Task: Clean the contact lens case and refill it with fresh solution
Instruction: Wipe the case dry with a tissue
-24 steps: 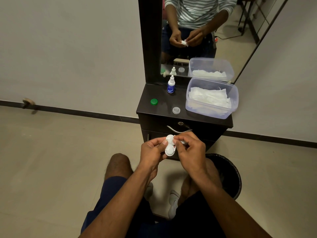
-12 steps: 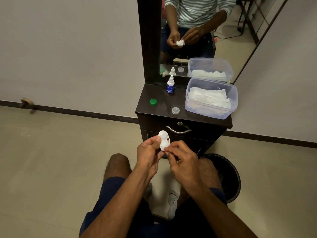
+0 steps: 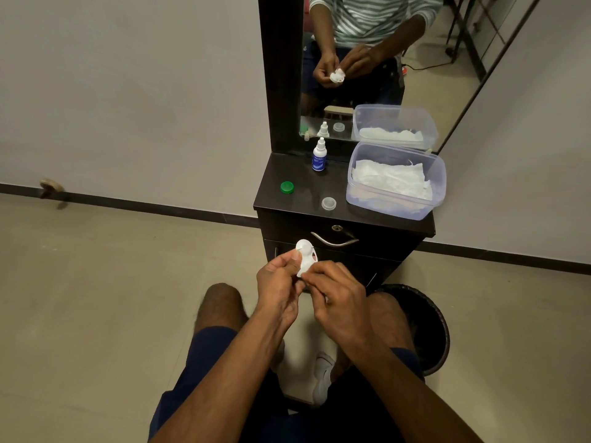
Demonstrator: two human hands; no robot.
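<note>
The mirror [image 3: 367,59] rises at the back of the dark table [image 3: 297,174] in front of me, and in it I can see my hands with the white case between them. To the right of my legs, on the floor, stands a black bin [image 3: 428,330]; I cannot tell what is in it. On the right of the table sits a clear tub [image 3: 396,206], lidless, with a layer of white tissues [image 3: 390,177] crumpled in its bottom. My left hand [image 3: 278,289] is raised just ahead of the table's drawer, its fingers curled round the case [image 3: 303,254], thumb pressed on the near face, so the case stands on end with one round well sticking up above my grip. My right hand [image 3: 339,298] meets it from the right, fingers bunched together at the lower part of the case; whether they pinch a bit of tissue there I cannot tell. At the back of the table, just left of the tub, a small white bottle [image 3: 319,155] with a blue label stands upright. A green cap [image 3: 287,187] lies near the left edge, and a clear cap [image 3: 328,203] lies near the front, close to the tub.
</note>
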